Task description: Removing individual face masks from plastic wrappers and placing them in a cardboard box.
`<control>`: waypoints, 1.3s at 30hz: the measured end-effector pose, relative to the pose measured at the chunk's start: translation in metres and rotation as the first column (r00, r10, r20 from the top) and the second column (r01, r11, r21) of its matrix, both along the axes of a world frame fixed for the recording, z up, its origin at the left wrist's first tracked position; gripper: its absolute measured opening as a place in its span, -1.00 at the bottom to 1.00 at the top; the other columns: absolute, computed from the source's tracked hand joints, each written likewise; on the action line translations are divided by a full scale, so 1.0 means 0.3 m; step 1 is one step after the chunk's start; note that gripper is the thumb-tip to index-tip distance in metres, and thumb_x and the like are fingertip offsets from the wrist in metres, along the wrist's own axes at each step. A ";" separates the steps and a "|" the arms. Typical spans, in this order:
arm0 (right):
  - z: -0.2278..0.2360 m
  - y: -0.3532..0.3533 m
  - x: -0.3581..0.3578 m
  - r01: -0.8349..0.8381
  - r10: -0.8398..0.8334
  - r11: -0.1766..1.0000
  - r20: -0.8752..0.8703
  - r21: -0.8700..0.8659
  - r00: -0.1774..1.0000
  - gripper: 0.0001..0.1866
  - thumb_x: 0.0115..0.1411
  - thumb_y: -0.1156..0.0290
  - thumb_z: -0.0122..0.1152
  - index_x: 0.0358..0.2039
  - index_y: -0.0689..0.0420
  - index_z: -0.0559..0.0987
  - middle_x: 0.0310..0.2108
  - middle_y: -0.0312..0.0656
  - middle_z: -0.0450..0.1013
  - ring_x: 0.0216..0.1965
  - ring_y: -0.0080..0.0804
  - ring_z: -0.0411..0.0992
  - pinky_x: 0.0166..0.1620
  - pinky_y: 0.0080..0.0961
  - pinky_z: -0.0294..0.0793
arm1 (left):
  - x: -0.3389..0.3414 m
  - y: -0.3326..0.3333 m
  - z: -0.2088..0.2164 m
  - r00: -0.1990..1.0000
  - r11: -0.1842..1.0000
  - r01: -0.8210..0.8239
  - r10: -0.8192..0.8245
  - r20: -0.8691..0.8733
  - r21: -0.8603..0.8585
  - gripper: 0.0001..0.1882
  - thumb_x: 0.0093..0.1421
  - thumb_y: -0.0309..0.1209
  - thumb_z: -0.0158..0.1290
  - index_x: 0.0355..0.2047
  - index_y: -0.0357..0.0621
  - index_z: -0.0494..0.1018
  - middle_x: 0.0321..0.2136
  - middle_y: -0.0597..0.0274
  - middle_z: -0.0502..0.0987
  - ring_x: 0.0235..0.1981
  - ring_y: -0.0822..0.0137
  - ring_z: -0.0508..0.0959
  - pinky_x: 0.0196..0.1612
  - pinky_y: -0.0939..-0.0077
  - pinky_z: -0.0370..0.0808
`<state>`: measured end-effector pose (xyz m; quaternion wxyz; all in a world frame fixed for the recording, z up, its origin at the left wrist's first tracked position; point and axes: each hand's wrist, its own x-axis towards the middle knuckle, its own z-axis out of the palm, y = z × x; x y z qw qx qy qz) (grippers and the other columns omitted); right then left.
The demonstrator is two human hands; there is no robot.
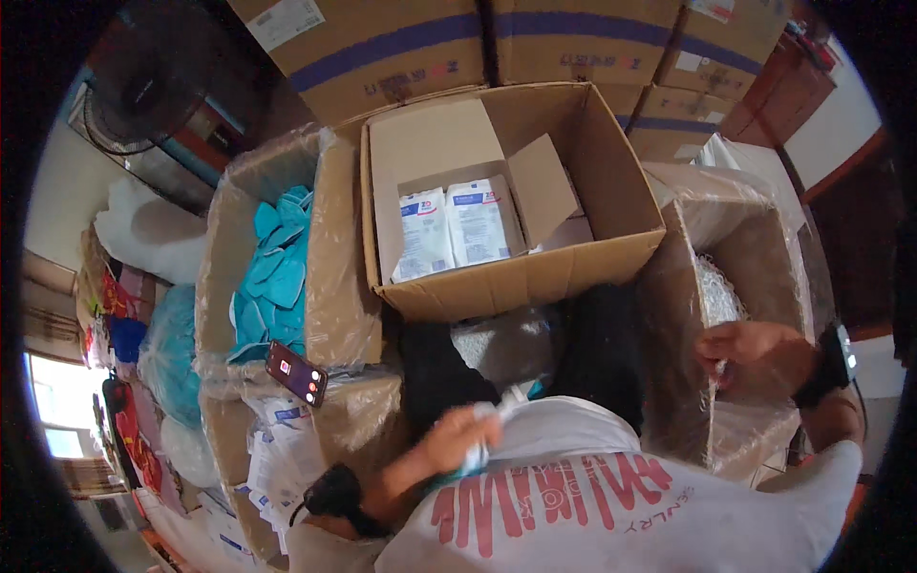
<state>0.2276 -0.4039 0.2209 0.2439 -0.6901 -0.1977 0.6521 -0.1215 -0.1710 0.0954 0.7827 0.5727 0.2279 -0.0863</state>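
a: how is the grip found?

b: the left hand point(458, 437) is blurred, but its fingers appear curled around a white-and-teal item point(514, 394), held above the lap. the right hand point(759, 351) is bent at the edge of the right box point(764, 253), fingertips drawn together; whether anything is pinched there cannot be told.

a: what risks are noted?

b: the item could be dropped, it is judged, if that one-handed hold is loosened. the right fingers could be snagged by the loose film point(661, 320) or the stringy white bundle point(718, 291). the phone point(296, 373), lying at the left box point(344, 272), could be knocked off if brushed.

a: what is not made out?

b: the item is partly covered by fingers, its outline smeared. the bundle's lower part is hidden. the carton point(516, 291) is partly screened by a flap point(543, 191).
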 end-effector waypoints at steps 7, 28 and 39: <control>-0.342 0.379 -0.194 0.280 -0.057 0.889 -0.521 0.361 0.852 -0.72 0.22 0.16 -0.11 -0.44 0.10 0.39 -0.62 -0.42 0.21 -0.62 -0.67 0.14 -0.61 -0.74 0.09 | 0.216 0.262 0.136 0.817 0.789 -0.398 0.537 0.210 -0.468 -0.69 0.21 -0.16 -0.17 -0.51 -0.12 0.32 -0.72 0.34 0.27 -0.75 0.53 0.23 -0.74 0.70 0.14; -0.357 0.609 -0.457 -0.098 0.508 0.753 -0.481 0.651 0.715 -0.38 0.19 -0.14 -0.31 -0.34 0.16 0.53 -0.62 -0.48 0.28 -0.66 -0.76 0.05 -0.64 -0.80 -0.02 | 0.259 0.417 0.331 0.701 0.724 -0.689 0.655 0.283 0.031 -0.68 0.20 -0.19 -0.15 -0.48 -0.20 0.35 -0.68 0.35 0.35 -0.70 0.57 0.36 -0.66 0.75 0.26; -0.377 0.558 -0.435 -0.146 0.503 0.808 -0.539 0.571 0.676 -0.68 0.20 0.14 -0.07 -0.30 0.12 0.50 -0.56 -0.52 0.31 -0.59 -0.80 0.10 -0.59 -0.80 0.02 | 0.156 0.451 0.357 0.612 0.465 -0.789 0.651 0.449 0.402 -0.67 0.21 -0.17 -0.16 -0.46 -0.20 0.36 -0.66 0.38 0.30 -0.66 0.58 0.28 -0.59 0.73 0.17</control>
